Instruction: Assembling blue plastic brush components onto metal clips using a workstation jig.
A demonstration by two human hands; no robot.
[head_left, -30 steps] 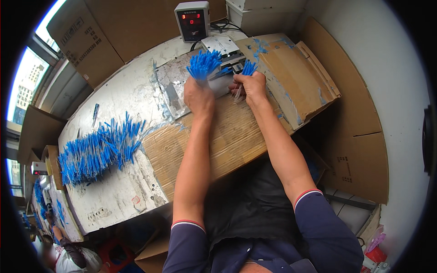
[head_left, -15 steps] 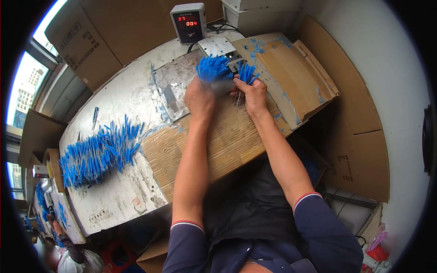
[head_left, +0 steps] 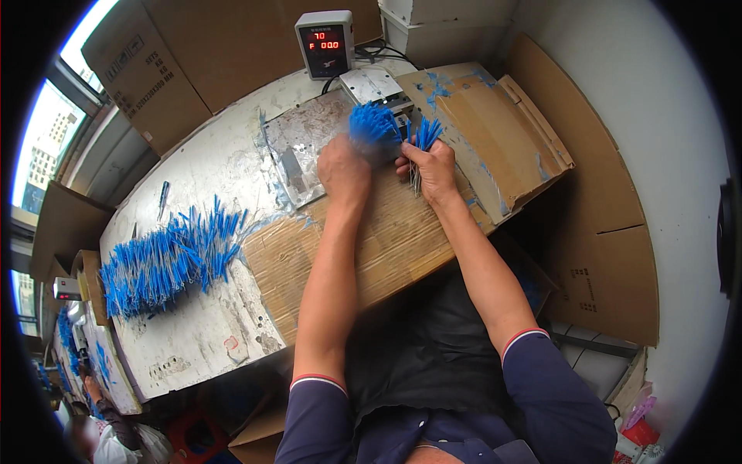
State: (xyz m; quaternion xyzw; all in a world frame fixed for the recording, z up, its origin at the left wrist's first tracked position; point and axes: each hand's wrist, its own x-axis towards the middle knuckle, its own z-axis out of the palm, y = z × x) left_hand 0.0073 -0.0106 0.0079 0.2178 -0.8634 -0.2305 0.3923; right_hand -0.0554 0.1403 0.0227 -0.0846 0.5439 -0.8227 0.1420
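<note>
My left hand [head_left: 345,168] is closed round a thick bunch of thin wires with blue ends [head_left: 373,124], the ends fanned out at the top. Close beside it on the right, my right hand [head_left: 430,168] grips a smaller bunch of the same blue-ended wires [head_left: 427,134], whose thin bare lengths hang below the fingers. Thumb and forefinger of the right hand point toward the left bunch. Just beyond both hands is a small metal fixture [head_left: 374,85], partly hidden by the wires. Behind it stands a box with a red lit display [head_left: 325,45].
A large pile of blue-ended wires [head_left: 170,259] lies on the worn white table [head_left: 209,332], a pen [head_left: 163,199] behind it. Cardboard [head_left: 386,255] covers the near edge; a cardboard box [head_left: 502,131] sits right. Another person's arm [head_left: 116,417] shows at lower left.
Both hands, still holding their bunches, have shifted slightly; the right bunch looks narrower and more upright. The digits on the box's display have changed.
</note>
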